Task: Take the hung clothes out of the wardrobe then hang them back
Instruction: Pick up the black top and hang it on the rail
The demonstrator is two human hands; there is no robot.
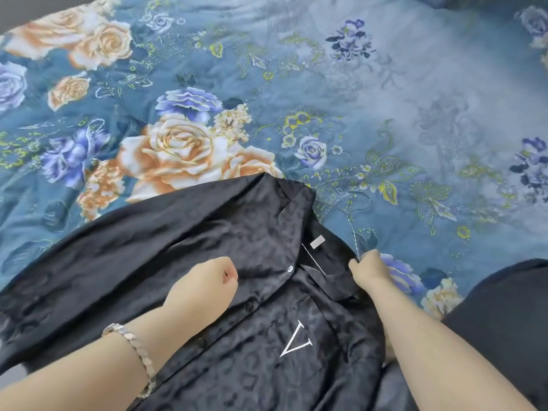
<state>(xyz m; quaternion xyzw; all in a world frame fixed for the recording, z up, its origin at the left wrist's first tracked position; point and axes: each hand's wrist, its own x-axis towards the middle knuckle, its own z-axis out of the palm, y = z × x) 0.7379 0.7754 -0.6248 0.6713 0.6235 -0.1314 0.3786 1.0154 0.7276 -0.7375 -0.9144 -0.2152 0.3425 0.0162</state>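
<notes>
Pinching black shirt (178,232) collar: right hand (369,271) | left hand (204,287) (fisted) grips front

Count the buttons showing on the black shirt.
2 on the black shirt: a pale button at the neck, a dark button below it. More may hide under the left forearm.

Left hand (207,284) fisted, seemingly gripping the shirt (178,232), right hand (370,269) pinching its collar, forearms extended
</notes>
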